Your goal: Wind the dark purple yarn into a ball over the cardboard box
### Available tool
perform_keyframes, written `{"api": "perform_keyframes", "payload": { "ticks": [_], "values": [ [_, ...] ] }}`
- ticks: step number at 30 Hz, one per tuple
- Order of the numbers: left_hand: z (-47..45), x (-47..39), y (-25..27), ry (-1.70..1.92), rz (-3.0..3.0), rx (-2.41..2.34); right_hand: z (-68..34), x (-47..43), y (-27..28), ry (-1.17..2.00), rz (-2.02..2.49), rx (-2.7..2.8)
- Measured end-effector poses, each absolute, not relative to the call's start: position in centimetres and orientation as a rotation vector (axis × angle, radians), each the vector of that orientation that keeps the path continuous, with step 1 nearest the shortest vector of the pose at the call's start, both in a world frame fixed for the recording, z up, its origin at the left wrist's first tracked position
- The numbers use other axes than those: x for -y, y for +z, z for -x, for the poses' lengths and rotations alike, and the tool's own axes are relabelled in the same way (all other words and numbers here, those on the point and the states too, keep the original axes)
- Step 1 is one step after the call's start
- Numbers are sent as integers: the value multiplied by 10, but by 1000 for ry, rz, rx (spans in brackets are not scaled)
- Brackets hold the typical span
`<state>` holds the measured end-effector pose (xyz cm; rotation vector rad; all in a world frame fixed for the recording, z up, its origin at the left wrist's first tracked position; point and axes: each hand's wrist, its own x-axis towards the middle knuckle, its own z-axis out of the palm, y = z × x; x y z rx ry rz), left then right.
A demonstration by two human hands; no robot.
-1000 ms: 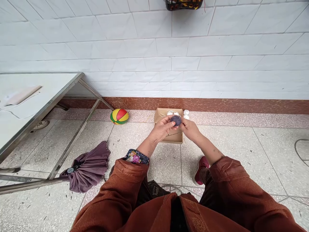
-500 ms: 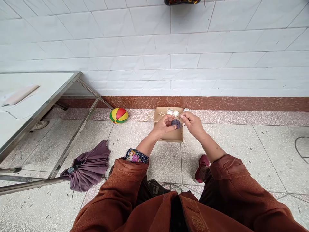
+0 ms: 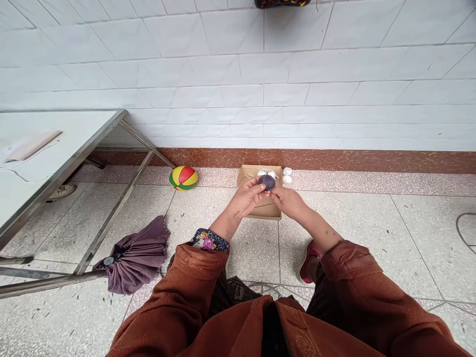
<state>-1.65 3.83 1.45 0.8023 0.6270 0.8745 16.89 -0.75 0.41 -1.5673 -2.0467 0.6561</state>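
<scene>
My left hand (image 3: 250, 197) is closed round a small dark grey-purple ball of yarn (image 3: 267, 182), its thumb pressed on the near side. Close against the ball's lower right, my right hand (image 3: 289, 202) has its fingers pinched together on the yarn strand, which is mostly hidden by the fingers. Both hands are above an open cardboard box (image 3: 265, 212) on the floor. White yarn balls (image 3: 262, 171) with loose pale strands show in the box's far part, behind the dark ball.
Two more white balls (image 3: 287, 175) lie just right of the box, by the wall. A colourful ball (image 3: 183, 178) rests left of it. A folded purple umbrella (image 3: 139, 258) lies beside a metal-framed table (image 3: 85, 131). A cable (image 3: 463, 228) is at the far right.
The dark yarn ball has turned and shifted slightly up and left in my left hand. My right hand has dropped from above the ball to its lower right, uncovering the white balls outside the box.
</scene>
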Motion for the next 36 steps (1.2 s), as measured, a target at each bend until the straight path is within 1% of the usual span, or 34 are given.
{"api": "perform_keyframes", "payload": {
  "ticks": [4, 7, 11, 14, 19, 22, 25, 28, 31, 36],
  "values": [
    [17, -42, 15, 947, -966, -742, -172, 11, 12, 630, 1336, 2137],
    [20, -42, 17, 915, -1126, -801, -176, 10, 23, 615, 1189, 1973],
    [26, -33, 23, 745, -1169, -702, -182, 2, 25, 569, 1288, 1676],
    [29, -28, 27, 687, -1051, -583, -180, -2, 15, 639, 1394, 1635],
    [30, -39, 22, 877, -890, -650, -164, 5, 5, 711, 1442, 1843],
    [30, -48, 13, 945, -900, -821, -158, 10, 11, 746, 1300, 1948],
    [28, -48, 9, 921, -1009, -923, -161, 9, 21, 782, 1165, 1924],
    [26, -40, 13, 826, -1086, -830, -170, 2, 24, 693, 1196, 1755],
    [26, -33, 20, 715, -1002, -721, -178, -5, 18, 607, 1290, 1606],
    [27, -32, 25, 712, -842, -567, -178, -6, 3, 700, 1430, 1667]
  ]
}}
